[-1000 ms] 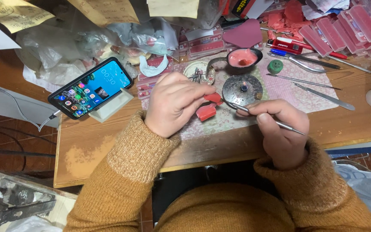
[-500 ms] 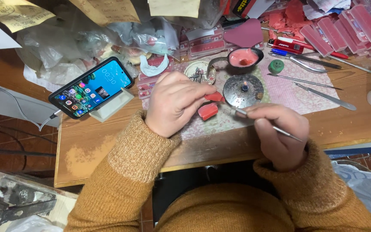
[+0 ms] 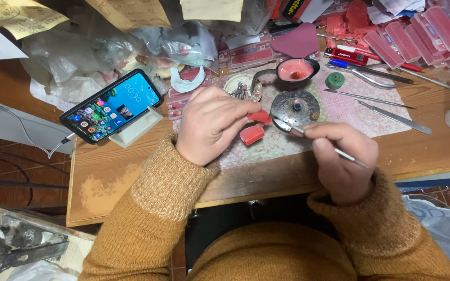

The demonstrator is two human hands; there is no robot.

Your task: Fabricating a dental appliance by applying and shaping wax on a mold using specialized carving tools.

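Red wax piece (image 3: 259, 116): pinched by the left hand (image 3: 210, 124) above the desk (image 3: 110, 171).
Right hand (image 3: 342, 156) grips a metal spatula (image 3: 308, 136); its tip has shifted from the piece toward the small burner (image 3: 295, 106).

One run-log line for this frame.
left hand: holds red wax piece | right hand: holds metal tool | round burner nearby

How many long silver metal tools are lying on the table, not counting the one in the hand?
4. One tool lies beside the green cap, one below it, one near the pens, and one by the right edge. Others may hide under the clutter.
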